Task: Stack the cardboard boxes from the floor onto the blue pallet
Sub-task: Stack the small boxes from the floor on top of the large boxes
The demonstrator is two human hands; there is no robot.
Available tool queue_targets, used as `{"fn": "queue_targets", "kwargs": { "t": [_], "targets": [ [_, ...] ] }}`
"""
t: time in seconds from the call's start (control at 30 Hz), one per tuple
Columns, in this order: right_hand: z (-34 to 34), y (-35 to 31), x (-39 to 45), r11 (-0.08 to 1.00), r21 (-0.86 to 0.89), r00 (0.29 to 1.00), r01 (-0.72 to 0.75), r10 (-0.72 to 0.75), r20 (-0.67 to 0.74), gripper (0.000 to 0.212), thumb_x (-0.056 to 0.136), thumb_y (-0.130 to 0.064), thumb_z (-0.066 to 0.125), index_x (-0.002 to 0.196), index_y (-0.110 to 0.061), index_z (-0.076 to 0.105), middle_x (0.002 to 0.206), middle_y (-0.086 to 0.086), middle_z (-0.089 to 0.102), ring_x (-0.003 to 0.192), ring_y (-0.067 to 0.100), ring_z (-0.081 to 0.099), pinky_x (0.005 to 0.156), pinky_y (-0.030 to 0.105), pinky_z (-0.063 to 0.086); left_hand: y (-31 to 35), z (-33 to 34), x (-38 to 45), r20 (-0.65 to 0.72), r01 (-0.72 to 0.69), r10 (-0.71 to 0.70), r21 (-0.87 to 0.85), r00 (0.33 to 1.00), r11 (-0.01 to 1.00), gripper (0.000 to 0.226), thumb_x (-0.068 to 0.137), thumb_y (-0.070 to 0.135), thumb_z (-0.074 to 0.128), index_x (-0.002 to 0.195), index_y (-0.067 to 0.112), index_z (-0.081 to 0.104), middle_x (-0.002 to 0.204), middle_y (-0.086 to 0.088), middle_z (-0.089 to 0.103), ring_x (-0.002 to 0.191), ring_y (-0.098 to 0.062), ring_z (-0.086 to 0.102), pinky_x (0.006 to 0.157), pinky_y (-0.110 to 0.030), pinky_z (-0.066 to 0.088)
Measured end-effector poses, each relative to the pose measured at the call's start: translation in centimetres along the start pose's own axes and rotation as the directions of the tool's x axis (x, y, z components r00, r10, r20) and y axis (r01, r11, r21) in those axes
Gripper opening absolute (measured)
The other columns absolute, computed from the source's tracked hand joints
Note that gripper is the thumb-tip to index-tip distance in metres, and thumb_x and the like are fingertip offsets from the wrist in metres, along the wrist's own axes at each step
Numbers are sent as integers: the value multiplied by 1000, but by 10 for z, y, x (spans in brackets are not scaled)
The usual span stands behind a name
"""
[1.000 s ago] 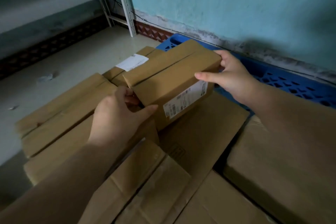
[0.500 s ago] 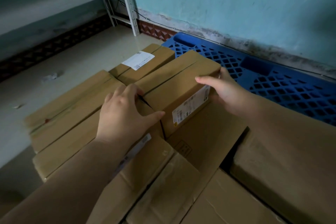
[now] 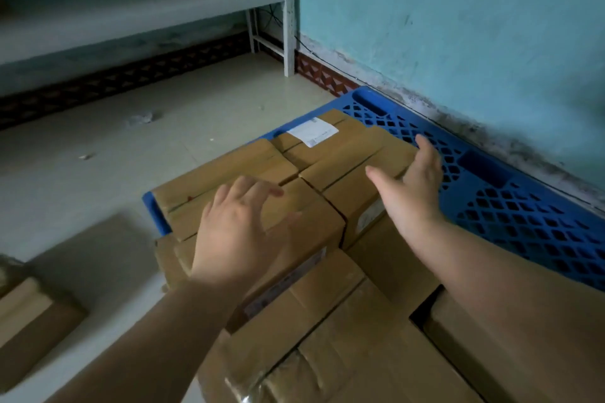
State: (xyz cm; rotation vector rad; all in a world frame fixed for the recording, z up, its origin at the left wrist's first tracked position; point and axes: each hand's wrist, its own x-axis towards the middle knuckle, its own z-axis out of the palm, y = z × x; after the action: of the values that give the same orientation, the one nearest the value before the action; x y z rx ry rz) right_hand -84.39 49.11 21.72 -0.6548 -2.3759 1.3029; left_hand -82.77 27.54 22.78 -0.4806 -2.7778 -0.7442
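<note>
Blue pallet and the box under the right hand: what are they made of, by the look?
Blue pallet: looks like moulded plastic, uniform blue with a slight sheen, diamond-shaped openings across the deck. Box at the right hand: matte brown cardboard, sharp folded edges, a seam along the top; tape cannot be told.

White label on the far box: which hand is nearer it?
Right. The right hand lies just right of the white label; the left hand hovers nearer the camera.

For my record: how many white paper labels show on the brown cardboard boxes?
3 labels: one atop the far cardboard box, one near the right hand, one beside the left hand; others may be hidden.
</note>
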Motion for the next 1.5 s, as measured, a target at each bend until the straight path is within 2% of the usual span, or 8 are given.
{"fn": "queue_targets", "kwargs": {
  "t": [0.2,0.47,0.6,0.8,0.97,1.1,1.33,1.5],
  "targets": [
    [45,-108,-98,933,-102,933,344,-327,151,77,76,-32,71,140,-20,30,147,3,30,135,23,27,108,45,29,-77,-116,-92,-109,275,-266,82,958,958,37,74,43,68,102,18,65,105,-2,64,99,-27,57,82,-39,43],
    [187,-192,-288,753,-4,647,658,-563,514,79,54,-60,55,120,-16,54,131,4,50,124,24,44,93,44,36,-227,-221,-255,-173,610,-589,111,790,785,32,67,30,78,94,20,63,103,-4,64,96,-31,57,75,-35,40],
    [264,-162,-386,740,-65,430,669,-314,847,82,64,-60,66,133,-24,38,138,-4,35,129,20,34,101,40,34,-302,-227,-355,-83,798,-795,111,601,592,44,72,36,74,110,19,58,119,-5,59,110,-27,52,89,-40,42],
    [363,-74,-508,776,-226,277,589,69,958,96,64,-45,78,141,-24,23,145,0,27,134,22,27,107,37,33,-371,-160,-482,96,892,-901,136,422,432,55,71,44,68,119,26,48,121,3,56,113,-21,48,89,-32,40],
    [430,-15,-540,542,-211,179,814,111,978,105,67,-33,77,147,-22,9,151,3,14,137,25,23,107,37,34,-395,-73,-523,221,829,-875,288,430,480,79,73,58,56,138,26,23,138,7,39,128,-19,33,102,-32,28],
    [472,14,-541,319,-227,207,920,96,974,105,74,-18,69,147,-27,-6,157,8,-9,142,32,8,108,43,31,-418,-20,-515,230,738,-846,413,482,533,88,75,59,53,141,15,15,142,-2,35,133,-25,26,110,-45,17],
    [508,29,-534,283,-145,104,948,153,983,113,72,-23,71,146,-32,-15,154,12,-24,142,41,-10,110,54,19,-437,25,-483,226,702,-857,498,462,510,96,81,53,49,145,14,-10,156,-16,-2,135,-38,22,112,-54,10],
    [490,48,-513,365,-127,133,922,8,991,106,70,-21,72,145,-29,-1,144,12,24,129,32,24,101,39,34,-431,22,-478,222,702,-826,440,518,559,105,63,58,66,141,24,4,144,-15,21,124,-34,33,106,-42,26]
  ]
}}
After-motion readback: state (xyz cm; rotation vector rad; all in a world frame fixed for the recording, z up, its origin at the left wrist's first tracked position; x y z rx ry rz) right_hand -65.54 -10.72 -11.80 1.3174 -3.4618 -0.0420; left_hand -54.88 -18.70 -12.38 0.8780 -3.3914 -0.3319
